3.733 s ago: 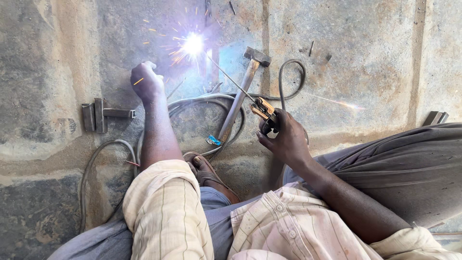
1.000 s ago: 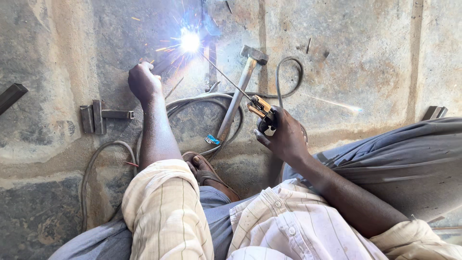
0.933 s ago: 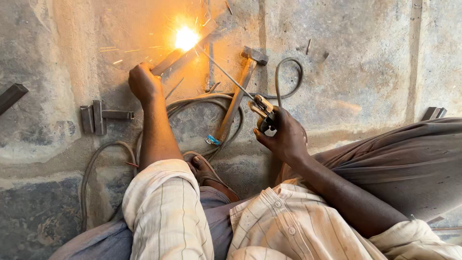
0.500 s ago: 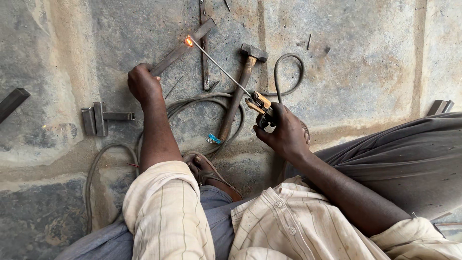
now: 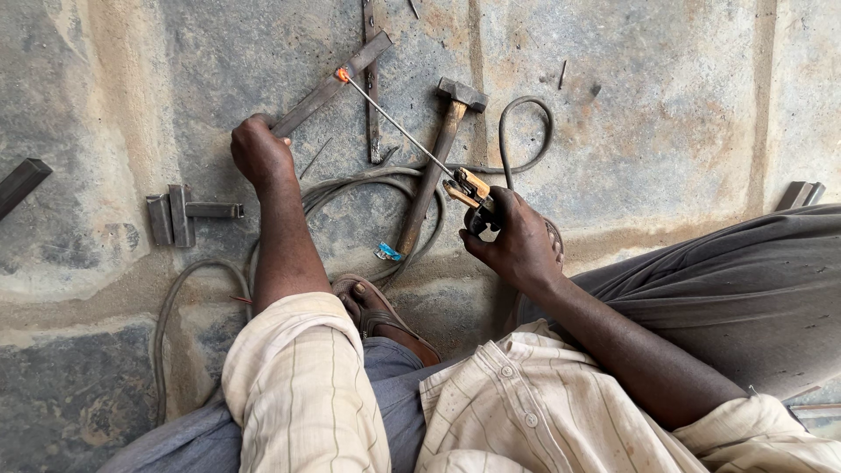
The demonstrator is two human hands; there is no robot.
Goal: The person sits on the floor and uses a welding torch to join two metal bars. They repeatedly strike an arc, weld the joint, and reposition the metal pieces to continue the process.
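Since the frame half a second ago, nothing has shifted much: the arc was already out, and only a small orange glow remains at the rod tip.

Right hand [image 5: 519, 245] is closed around the electrode holder [image 5: 471, 191], knuckles up. From the holder the welding rod [image 5: 394, 123] runs up and to the left, its glowing tip touching or just above the flat metal bar [image 5: 326, 88].

Left hand [image 5: 259, 153] is closed in a fist over the lower end of that bar, pressing it to the concrete floor [image 5: 666, 105]. The bar's long axis runs from the left hand diagonally up and right, toward a second, upright strip [image 5: 371, 79] that it meets near the top edge.

Relation to note: the left hand is on the bar itself; the right hand stands well apart and reaches it only through the rod.

A hammer [image 5: 435, 162] lies between the hands, head away from the person, over loops of cable [image 5: 350, 188].

Hard to make out:
- whether rod tip and bar are in contact;
- the joint of bar and strip, cut off at the frame edge;
- the left fingers, hidden under the fist.
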